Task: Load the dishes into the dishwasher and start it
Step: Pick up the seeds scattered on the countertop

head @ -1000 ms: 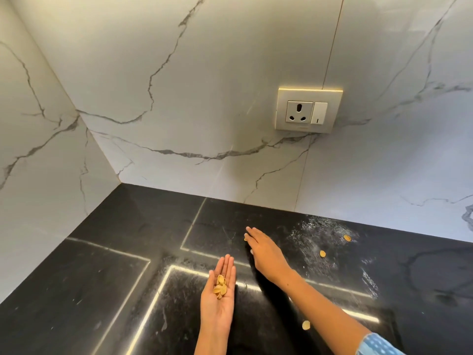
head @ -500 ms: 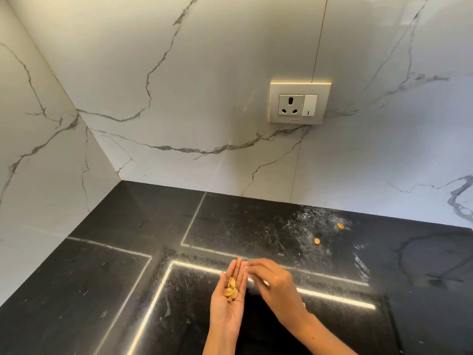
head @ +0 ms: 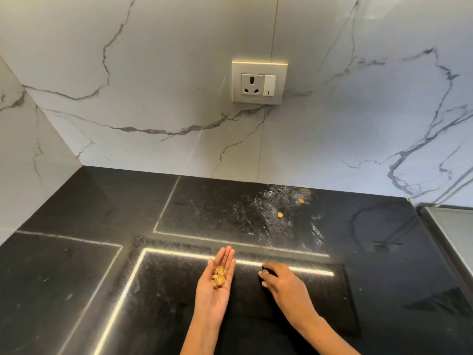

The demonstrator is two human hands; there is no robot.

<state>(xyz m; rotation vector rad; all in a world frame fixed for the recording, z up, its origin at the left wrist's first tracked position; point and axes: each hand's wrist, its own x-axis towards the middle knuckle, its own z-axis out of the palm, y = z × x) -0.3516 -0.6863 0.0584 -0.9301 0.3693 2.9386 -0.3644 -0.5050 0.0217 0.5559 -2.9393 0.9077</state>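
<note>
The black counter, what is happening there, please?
A person is picking small tan shells off the black counter. The left hand lies palm up, carrying a little pile of shells. The right hand reaches down to one piece at its fingertips. Two more pieces lie near the wall.

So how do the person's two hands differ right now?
The left hand lies palm up with fingers straight, cradling small tan shell-like scraps; the right hand is palm down, fingers curled, pinching one piece at the black counter. The left hand carries several bits, the right only one. Both are bare, over the same counter.
</note>
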